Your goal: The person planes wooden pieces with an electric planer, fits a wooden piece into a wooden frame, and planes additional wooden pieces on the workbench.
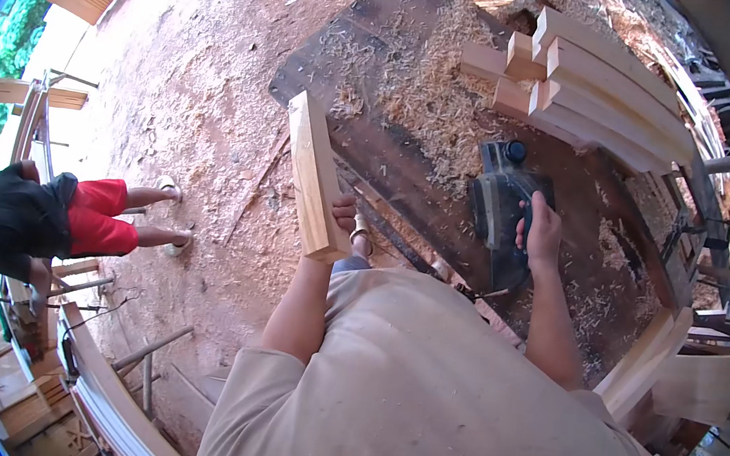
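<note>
My left hand (344,214) grips a squared length of pale wood (311,179) near its lower end, holding it off the table's near edge, over the floor. On the dark workbench (385,148), my right hand (541,233) is wrapped round the rear handle of a black electric hand planer (495,210). The planer rests on the bench top, with a round front knob at its far end. Wood shavings (440,113) lie thick beyond it. Part of my left fingers is hidden behind the wood.
Several planed wooden beams (613,95) are stacked at the bench's far right. A person in red shorts (104,217) bends over timber at the left. Sawdust covers the floor (191,76). More boards (713,385) stand at the right.
</note>
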### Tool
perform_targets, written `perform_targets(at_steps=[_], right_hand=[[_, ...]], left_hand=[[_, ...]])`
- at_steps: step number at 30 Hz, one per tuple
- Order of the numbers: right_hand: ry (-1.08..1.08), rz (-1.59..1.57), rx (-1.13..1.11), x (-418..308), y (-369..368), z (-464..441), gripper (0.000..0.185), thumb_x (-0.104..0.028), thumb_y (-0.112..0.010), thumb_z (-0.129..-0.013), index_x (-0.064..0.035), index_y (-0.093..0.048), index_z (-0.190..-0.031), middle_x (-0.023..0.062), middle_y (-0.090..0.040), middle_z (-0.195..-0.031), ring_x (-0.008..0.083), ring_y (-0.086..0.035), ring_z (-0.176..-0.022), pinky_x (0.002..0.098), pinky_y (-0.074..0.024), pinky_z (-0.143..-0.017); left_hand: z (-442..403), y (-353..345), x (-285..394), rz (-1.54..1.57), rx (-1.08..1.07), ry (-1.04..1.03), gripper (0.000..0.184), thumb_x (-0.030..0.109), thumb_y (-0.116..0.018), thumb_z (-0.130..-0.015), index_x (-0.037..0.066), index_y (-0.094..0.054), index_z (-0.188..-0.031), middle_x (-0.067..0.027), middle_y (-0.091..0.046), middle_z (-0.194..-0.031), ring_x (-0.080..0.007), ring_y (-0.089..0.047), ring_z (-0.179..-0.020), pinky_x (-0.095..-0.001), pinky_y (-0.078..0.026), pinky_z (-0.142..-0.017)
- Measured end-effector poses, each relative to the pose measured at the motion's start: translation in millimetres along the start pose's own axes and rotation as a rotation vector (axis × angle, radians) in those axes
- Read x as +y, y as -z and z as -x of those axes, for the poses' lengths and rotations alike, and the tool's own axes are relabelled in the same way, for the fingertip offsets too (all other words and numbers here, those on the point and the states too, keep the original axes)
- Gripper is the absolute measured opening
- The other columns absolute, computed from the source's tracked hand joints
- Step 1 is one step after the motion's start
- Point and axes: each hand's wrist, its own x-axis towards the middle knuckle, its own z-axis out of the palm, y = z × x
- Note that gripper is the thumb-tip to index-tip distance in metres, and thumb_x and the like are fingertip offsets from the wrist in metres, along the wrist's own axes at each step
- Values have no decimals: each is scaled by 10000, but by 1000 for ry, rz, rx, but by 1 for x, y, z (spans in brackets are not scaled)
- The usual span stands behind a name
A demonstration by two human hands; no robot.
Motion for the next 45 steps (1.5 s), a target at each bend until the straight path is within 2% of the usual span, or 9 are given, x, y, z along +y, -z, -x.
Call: perform_targets(at_steps=[8, 11, 14, 22, 25, 27, 30, 38, 45], right_hand=[[8, -13, -18, 1, 1, 0, 511, -508, -507, -979, -20, -651, -924, 20, -534, -565, 103, -458, -395, 252, -359, -379], [13, -11, -17, 0, 1, 0, 508, -506, -508, -979, -22, -654, -925, 21, -539, -570, 102, -460, -400, 251, -359, -380], [4, -12, -15, 1, 1, 0, 511, -507, -510, -978, -19, -655, -930, 23, -543, -572, 101, -464, -403, 250, -363, -382], [5, 14, -25, -7, -1, -2, 535, -526, -487, -981, -20, -656, -947, 30, -554, -578, 114, -480, -410, 258, -379, -389], [-26, 33, -32, 1, 5, 1, 556, -549, -462, -982, -27, -653, -974, 36, -562, -585, 122, -495, -422, 268, -397, -404], [-16, 23, -53, -2, 0, -6, 569, -562, -448, -983, -30, -650, -994, 40, -568, -588, 126, -502, -428, 273, -408, -413], [-52, -29, -65, -4, 0, -3, 597, -587, -425, -981, -33, -639, -1036, 46, -578, -592, 140, -518, -436, 282, -425, -427], [-171, 69, -123, -25, -19, 10, 546, -587, -479, -953, -67, -555, -805, 33, -495, -530, 157, -458, -392, 309, -384, -386], [-40, 71, -260, -45, -38, 87, 529, -496, -482, -999, 13, -627, -989, 38, -541, -581, 121, -480, -441, 267, -396, -432]], left_hand=[[2, 3, -10, -155, 106, -98, 356, 304, -638, -911, 8, -462, -1003, -81, -460, -920, -218, -529, -812, -365, -501, -825], [0, 5, -18, -380, 271, -331, 493, 486, -562, -955, 0, -483, -961, -94, -465, -841, -212, -482, -749, -372, -482, -740], [-4, 19, -4, -877, 810, -374, 984, 925, -235, -775, 53, -565, -1088, -178, -617, -858, -319, -614, -744, -473, -540, -653], [-53, 1, -15, -883, 912, -441, 941, 879, -261, -821, 71, -587, -1177, -125, -658, -946, -279, -653, -824, -435, -547, -720], [-83, -14, 15, -1359, 1154, -948, 790, 662, -410, -957, -84, -633, -1087, -188, -682, -998, -274, -672, -842, -416, -552, -775], [-92, -62, -2, -1817, 1236, -606, 747, 596, -559, -912, -127, -622, -1094, -245, -630, -1061, -341, -659, -913, -425, -536, -853], [-108, -37, -6, -2476, 1497, -744, 746, 540, -702, -821, -151, -614, -1090, -300, -537, -1150, -409, -620, -997, -438, -512, -906], [-110, -49, 33, -2462, 1234, -626, 1034, 685, -765, -690, -160, -536, -1239, -280, -436, -1345, -392, -468, -1268, -437, -436, -1062], [-128, -97, 162, -2614, 1350, -709, 945, 699, -790, -629, -74, -649, -1153, -285, -437, -1403, -391, -470, -1308, -417, -426, -1068]])
